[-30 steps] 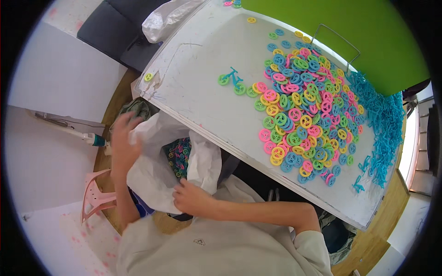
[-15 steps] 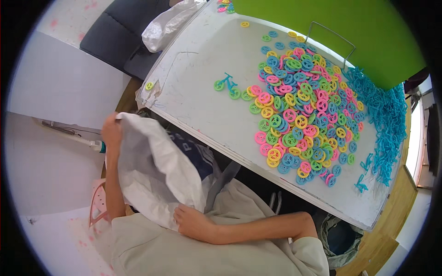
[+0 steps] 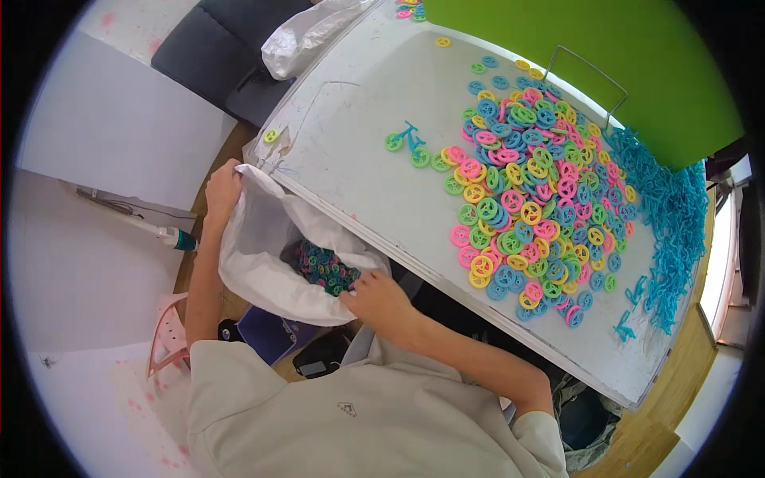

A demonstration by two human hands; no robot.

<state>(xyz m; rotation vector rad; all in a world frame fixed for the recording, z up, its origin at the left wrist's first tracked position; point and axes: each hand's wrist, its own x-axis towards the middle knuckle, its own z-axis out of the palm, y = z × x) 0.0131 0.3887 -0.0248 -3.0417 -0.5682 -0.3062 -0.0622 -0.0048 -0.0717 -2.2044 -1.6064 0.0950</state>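
Observation:
A white woven sack (image 3: 267, 283) hangs with its mouth spread wide beside the table's near left edge. At the sack's far left corner, my left hand (image 3: 222, 191) is closed on the rim. My right hand (image 3: 384, 309) grips the rim on the near right side. Down inside lie many small coloured pieces (image 3: 323, 267), mostly teal, green and pink, too small to tell apart. On the white table (image 3: 343, 151) a teal toy bicycle frame (image 3: 409, 137) has two green wheels, one at each end.
A large heap of pink, yellow, green and blue toy wheels (image 3: 530, 212) covers the table's middle. Teal frames (image 3: 665, 215) are piled at its right end by a green panel (image 3: 574, 40). A grey chair (image 3: 215, 56), another white bag (image 3: 307, 36) and a purple box (image 3: 275, 334) stand around.
Both hands have moved up and toward the table with the sack. Its mouth has tilted so the pieces inside now show. The purple box has come into sight below.

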